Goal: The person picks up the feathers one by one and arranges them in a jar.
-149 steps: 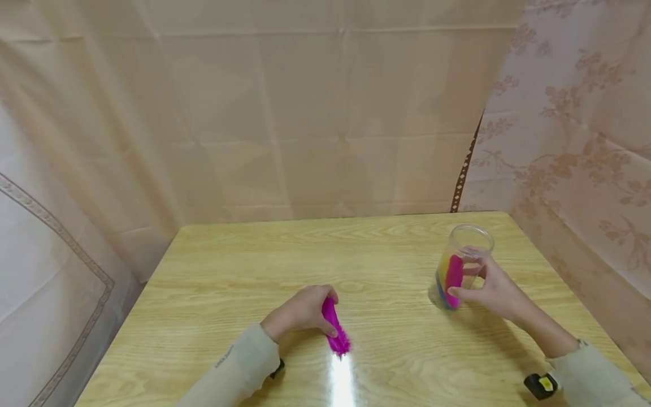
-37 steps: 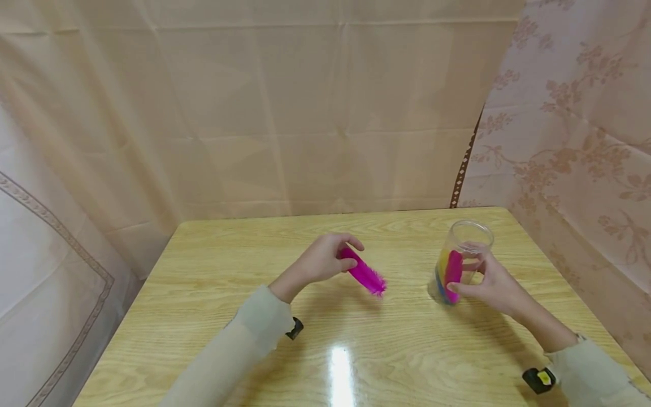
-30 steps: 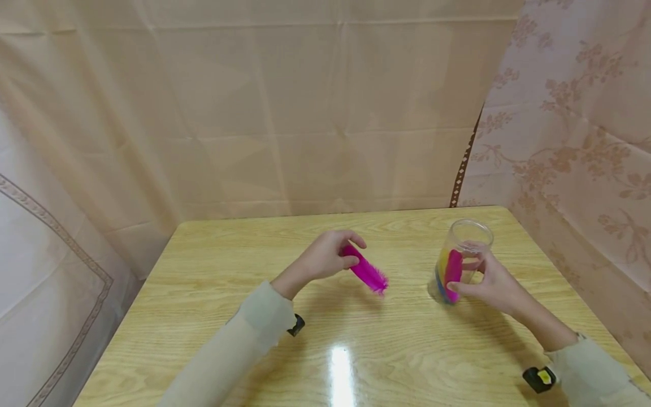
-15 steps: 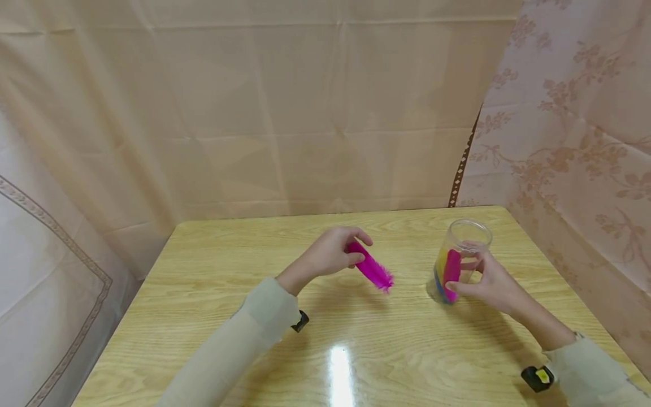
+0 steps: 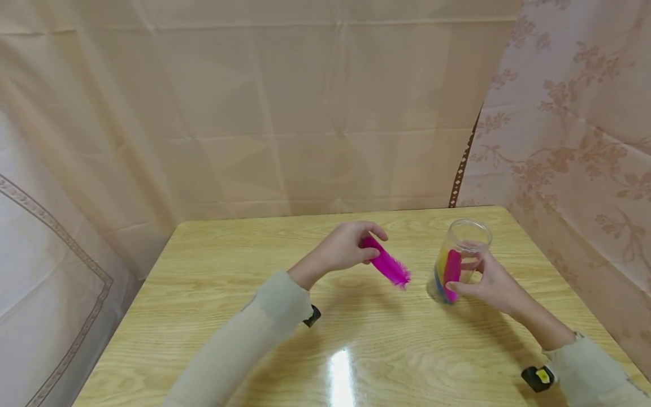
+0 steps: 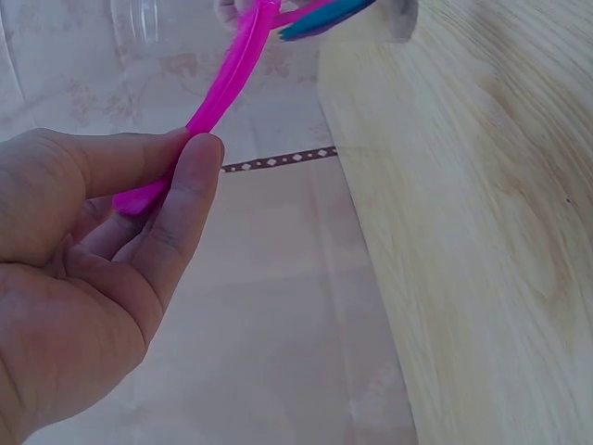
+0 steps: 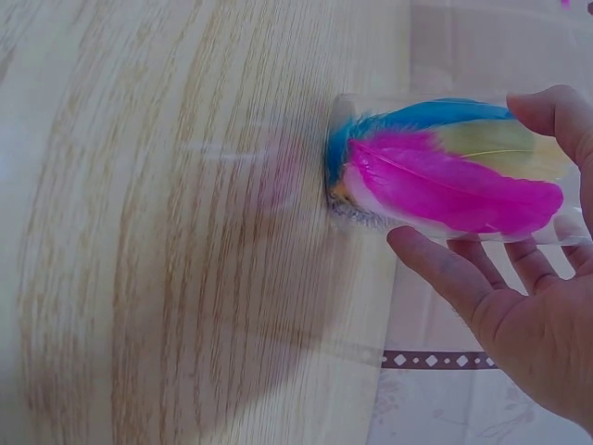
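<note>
My left hand (image 5: 351, 246) pinches a magenta feather (image 5: 389, 268) by its quill end, between thumb and fingertips. The feather's fluffy end slopes down to the right over the table, left of a clear jar (image 5: 470, 226). My right hand (image 5: 490, 285) grips this jar from its right side, thumb and fingers curved round the wall. Several feathers stand inside: in the right wrist view a magenta feather (image 7: 454, 185) lies against the near wall, with a blue feather (image 7: 445, 113) and a yellowish feather (image 7: 486, 146) behind it. Greyish fluff (image 7: 361, 215) shows at the jar's bottom.
The wood-grain table (image 5: 229, 265) reaches back to a beige curtain (image 5: 305, 113). A floral cloth (image 5: 585, 141) hangs along the right side, and a white cloth (image 5: 46, 294) on the left. A bright light reflection lies near the table's front.
Over five seconds my left hand has risen from low over the table and moved right with the magenta feather, bringing it closer to the jar. The right hand and jar stay put.
</note>
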`<control>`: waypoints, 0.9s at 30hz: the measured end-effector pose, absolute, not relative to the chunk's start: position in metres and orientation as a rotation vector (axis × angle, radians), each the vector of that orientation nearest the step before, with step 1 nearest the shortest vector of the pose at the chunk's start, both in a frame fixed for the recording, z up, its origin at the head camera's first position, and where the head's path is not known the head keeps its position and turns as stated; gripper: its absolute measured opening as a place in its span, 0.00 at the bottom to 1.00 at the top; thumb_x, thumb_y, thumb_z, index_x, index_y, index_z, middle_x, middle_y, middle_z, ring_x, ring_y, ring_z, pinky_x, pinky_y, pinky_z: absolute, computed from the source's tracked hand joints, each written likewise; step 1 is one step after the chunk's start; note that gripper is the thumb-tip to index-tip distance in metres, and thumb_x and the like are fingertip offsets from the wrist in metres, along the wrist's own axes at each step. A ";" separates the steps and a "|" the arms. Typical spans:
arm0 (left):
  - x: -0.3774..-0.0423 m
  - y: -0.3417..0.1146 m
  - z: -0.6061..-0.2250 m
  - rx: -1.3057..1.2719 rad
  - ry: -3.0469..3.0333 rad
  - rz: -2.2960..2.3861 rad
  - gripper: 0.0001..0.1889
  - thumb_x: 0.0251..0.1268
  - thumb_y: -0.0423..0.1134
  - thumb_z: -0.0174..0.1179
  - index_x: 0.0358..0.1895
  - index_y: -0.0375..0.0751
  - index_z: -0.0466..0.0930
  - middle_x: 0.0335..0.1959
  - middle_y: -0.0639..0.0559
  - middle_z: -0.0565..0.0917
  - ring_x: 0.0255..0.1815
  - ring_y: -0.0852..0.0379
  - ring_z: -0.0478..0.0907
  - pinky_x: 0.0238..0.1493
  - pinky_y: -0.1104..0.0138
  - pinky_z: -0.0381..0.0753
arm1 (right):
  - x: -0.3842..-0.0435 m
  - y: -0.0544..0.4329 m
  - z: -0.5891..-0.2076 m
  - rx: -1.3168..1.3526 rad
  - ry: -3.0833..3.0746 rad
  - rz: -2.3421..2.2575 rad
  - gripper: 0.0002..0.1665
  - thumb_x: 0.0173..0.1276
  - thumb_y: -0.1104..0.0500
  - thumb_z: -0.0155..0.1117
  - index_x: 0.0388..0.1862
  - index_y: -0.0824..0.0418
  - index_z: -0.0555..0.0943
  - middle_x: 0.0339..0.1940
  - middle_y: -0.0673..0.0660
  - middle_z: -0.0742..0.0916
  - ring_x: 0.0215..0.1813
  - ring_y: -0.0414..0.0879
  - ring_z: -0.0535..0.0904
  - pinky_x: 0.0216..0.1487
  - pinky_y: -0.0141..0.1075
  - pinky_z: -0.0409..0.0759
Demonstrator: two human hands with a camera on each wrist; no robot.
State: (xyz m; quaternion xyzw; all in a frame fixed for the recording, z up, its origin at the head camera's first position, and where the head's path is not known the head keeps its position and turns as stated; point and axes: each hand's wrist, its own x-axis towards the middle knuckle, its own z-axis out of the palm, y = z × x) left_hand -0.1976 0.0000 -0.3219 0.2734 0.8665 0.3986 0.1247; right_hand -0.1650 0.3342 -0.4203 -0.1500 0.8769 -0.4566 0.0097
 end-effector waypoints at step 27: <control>-0.210 0.047 -0.271 0.966 2.560 1.293 0.11 0.66 0.30 0.68 0.50 0.34 0.86 0.40 0.50 0.88 0.34 0.62 0.82 0.38 0.75 0.81 | -0.165 0.333 -0.420 -0.526 2.709 -1.482 0.52 0.61 0.63 0.78 0.76 0.64 0.54 0.63 0.73 0.73 0.57 0.74 0.76 0.43 0.54 0.85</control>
